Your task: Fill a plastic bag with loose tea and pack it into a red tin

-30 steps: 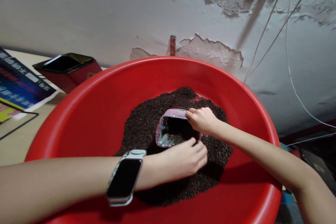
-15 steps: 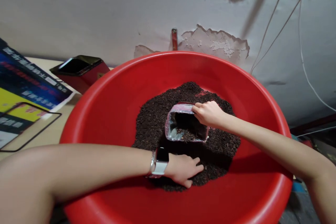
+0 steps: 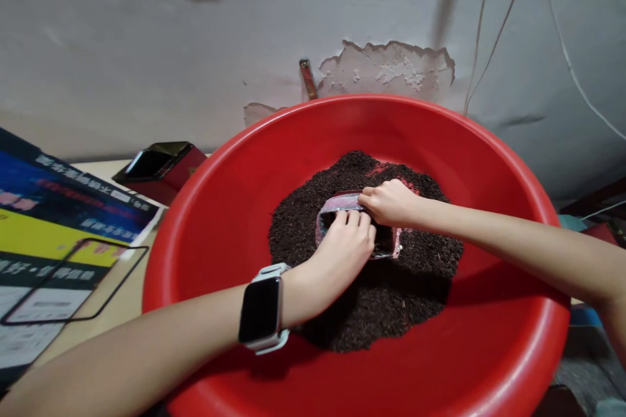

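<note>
In the head view, a small foil-lined bag (image 3: 337, 202) lies on its side in a heap of dark, dry bits like loose tea leaves (image 3: 303, 221), its mouth facing me. The heap is inside a big red basin (image 3: 210, 254). My right hand (image 3: 391, 202) is closed on the upper right rim of the bag. At the bag's mouth is my left hand (image 3: 337, 254), fingers bent and their tips hidden at the opening. Whatever those fingers hold, if anything, is out of sight. A watch (image 3: 261, 309) is on my left wrist.
Left of the basin, a printed box or sheet (image 3: 59, 208) and a thin black frame (image 3: 110, 287) lie on a pale table. A dark red open tin (image 3: 169, 169) is tipped beside the basin. Behind stands a peeling wall (image 3: 147, 45) with hanging cords (image 3: 482, 32) at right.
My left hand has moved up from the loose leaves to the mouth of the bag, its fingers now curled. My right hand still grips the rim. The camera view has shifted slightly.
</note>
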{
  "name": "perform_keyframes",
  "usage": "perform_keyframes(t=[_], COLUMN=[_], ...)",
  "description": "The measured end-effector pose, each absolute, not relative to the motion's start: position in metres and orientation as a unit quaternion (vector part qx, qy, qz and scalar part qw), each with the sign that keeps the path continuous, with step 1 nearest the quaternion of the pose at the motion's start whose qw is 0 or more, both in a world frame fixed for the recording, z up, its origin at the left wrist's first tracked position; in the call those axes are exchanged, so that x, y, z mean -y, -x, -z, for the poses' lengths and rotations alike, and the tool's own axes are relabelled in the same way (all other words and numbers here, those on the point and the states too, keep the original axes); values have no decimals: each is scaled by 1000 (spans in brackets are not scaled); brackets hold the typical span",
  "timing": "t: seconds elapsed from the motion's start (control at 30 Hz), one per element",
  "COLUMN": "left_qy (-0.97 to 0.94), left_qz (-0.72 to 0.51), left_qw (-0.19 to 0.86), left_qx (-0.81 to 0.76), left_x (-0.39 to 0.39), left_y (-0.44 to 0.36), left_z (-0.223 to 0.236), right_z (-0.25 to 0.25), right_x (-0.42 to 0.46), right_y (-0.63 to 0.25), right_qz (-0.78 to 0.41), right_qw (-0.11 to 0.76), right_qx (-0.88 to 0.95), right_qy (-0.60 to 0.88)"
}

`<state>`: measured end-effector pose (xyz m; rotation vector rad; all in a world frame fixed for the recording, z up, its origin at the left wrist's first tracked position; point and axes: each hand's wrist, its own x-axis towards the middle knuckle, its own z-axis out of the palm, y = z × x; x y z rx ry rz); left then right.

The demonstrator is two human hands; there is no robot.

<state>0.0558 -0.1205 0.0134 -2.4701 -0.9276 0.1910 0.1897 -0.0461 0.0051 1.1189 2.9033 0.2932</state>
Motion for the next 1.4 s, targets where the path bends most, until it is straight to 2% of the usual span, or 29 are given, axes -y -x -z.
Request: perform_keyframes(t=[0.1,0.2,0.3,0.43,0.53,0.8,0.93,1.03,1.23,1.3,1.4], left_qy=[930,986,993,967,952,921,971,988,928,910,936], left_qz=[-72,-39,-63,-151,-190,-322,-185,-79,-81,-103,-86], left_qw=[201,48,-80,-182,-203,-148,-94,-4,209,228,213], left_qx=[301,154,60,91,126,163,119,130,297,331,267], left_x=[127,140,147,138,131,139,137,130,123,124,126], left_y=[-56,-62,-61,-54,-55,-60,-65,-68,-52,-49,-54], left_z=[-8,8,39,78,82,67,54,32,-1,-1,4], right_z=[-6,-7,-7,-7,-7,-7,-8,-8,-5,-4,-3], right_x=[47,49,49,49,50,50,51,51,47,46,47], right_y=[-189,-190,-190,-190,-190,-190,-190,-190,-189,-189,-188], right_qz=[-94,-94,-90,-83,-82,-85,-79,-84,-81,-78,-70], right_qw=[5,2,-3,3,3,5,7,1,-15,-19,-11], right_qx=[-928,-932,-936,-935,-936,-938,-937,-938,-938,-936,-937], right_qy=[-360,-351,-341,-344,-343,-335,-340,-337,-337,-343,-342])
